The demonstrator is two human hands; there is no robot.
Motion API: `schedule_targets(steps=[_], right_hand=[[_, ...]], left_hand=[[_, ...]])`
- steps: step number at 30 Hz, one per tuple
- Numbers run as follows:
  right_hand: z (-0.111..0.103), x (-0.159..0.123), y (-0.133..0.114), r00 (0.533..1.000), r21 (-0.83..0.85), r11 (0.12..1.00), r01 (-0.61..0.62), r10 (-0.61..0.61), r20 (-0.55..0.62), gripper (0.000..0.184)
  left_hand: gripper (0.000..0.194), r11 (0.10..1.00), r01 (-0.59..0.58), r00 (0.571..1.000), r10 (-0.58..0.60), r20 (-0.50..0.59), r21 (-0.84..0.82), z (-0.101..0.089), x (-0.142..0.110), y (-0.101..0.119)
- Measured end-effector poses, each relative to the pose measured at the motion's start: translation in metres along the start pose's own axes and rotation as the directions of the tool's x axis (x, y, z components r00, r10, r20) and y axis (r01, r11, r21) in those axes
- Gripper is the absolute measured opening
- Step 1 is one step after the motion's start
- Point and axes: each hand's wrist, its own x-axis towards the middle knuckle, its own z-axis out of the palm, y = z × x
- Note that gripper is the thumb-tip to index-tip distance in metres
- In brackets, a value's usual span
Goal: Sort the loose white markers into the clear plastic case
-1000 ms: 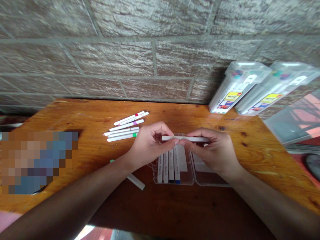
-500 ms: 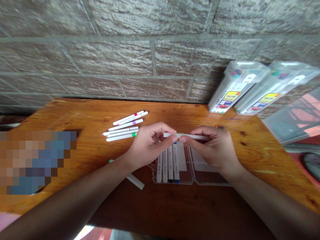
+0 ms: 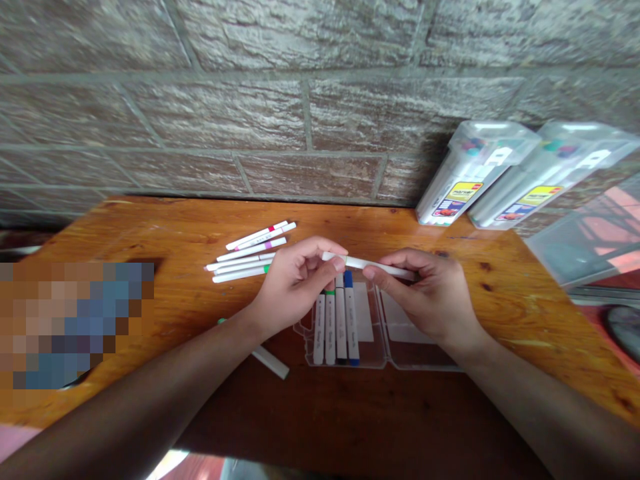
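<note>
White plastic in both hands: holding one slim marker (image 3: 359,263) crosswise, just above the far edge of the open case in view. Pinching its short end with left hand (image 3: 293,280), thumb against fingers, narrow grip. Gripping the long end with right hand (image 3: 433,293), thumb in front, fingers curled behind. Tilted slightly, left end higher in view; thin seam near left fingertips. Below that, see clear case (image 3: 375,366) lying open and flat on wooden table (image 3: 350,420). Count four case markers (image 3: 341,330) side by side in its left half, including one with blue at both ends. Partly covering the right half with right hand. Up-left, see loose cluster (image 3: 250,251) of white markers with red, purple and green bands, partly behind left hand; can't tell contact. Under left forearm, see stray marker (image 3: 270,363), partly hidden. At back right, see two filled marker boxes (image 3: 453,180) standing near brick wall (image 3: 250,113).
</note>
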Motion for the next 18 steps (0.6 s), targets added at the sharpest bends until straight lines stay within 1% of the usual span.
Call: schedule_targets(steps=[4,7,12,16,18], right_hand=[[-0.0008,0.0003,0.0005,1.0,-0.035,0.999,0.02,-0.02,-0.005,0.018],[-0.0006,0.0002,0.0005,1.0,-0.019,1.0,0.022,-0.022,-0.002,0.017],[0.0,-0.0004,-0.0007,1.0,0.035,0.999,0.024,-0.024,-0.018,0.018],[0.0001,-0.002,-0.0022,1.0,0.116,0.993,-0.016,0.015,0.011,0.025],[0.0,-0.0029,-0.0032,1.0,0.168,0.986,-0.018,0.015,0.022,0.025]], left_hand=[[0.024,0.998,0.024,0.999,-0.025,-0.026,-0.053,-0.0007,0.0012,0.0003],[0.024,0.996,0.031,0.998,-0.035,-0.05,-0.085,-0.0014,0.0025,-0.0007],[0.022,0.989,0.055,0.995,-0.066,-0.08,-0.138,-0.0028,0.0052,-0.0023],[0.021,0.967,0.105,0.986,-0.132,-0.103,-0.232,-0.0042,0.0069,-0.0054],[0.02,0.954,0.117,0.982,-0.153,-0.112,-0.276,-0.005,0.0076,-0.0068]])
